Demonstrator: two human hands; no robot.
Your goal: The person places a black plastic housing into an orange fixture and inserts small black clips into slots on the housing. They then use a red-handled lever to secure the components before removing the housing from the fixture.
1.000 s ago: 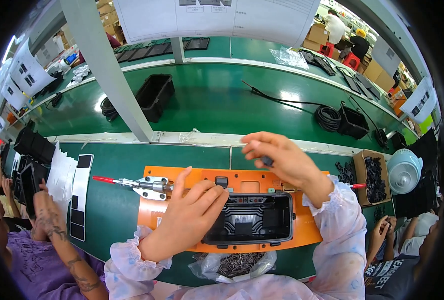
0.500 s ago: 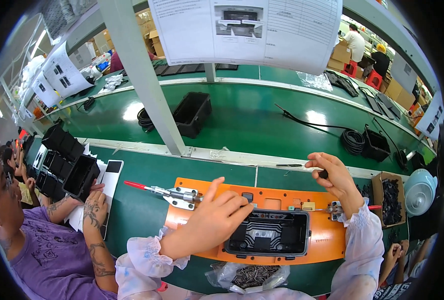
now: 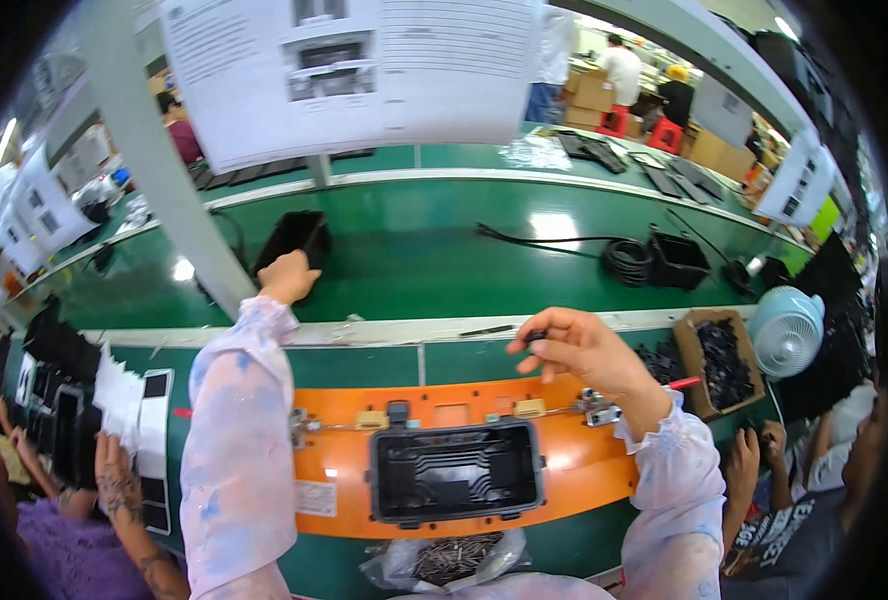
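My left hand [image 3: 289, 277] reaches across the rail to a black plastic box [image 3: 304, 234] on the far green surface, its fingers curled at the box's near edge. A small black part [image 3: 535, 337] is pinched between the fingers of my right hand [image 3: 589, 350], which hovers above the orange fixture [image 3: 586, 465]; its exact kind cannot be made out. In the fixture lies a black rectangular housing [image 3: 454, 472], open side up, with ribbed walls inside. Metal toggle clamps stand on both sides, the right clamp [image 3: 600, 408] below my right wrist; my left sleeve partly hides the other.
A bag of screws [image 3: 454, 560] lies at the near edge. To the right stand a carton of black parts [image 3: 702, 392] and a fan [image 3: 786, 330]. A post [image 3: 169, 170] and hanging sheet [image 3: 354, 110] rise ahead. Coiled cable [image 3: 627, 262] lies beyond the rail. Co-workers sit on both sides.
My left hand has left the housing and reached forward and left to the black box. My right hand keeps the small black part. The whole view has swung to the right.
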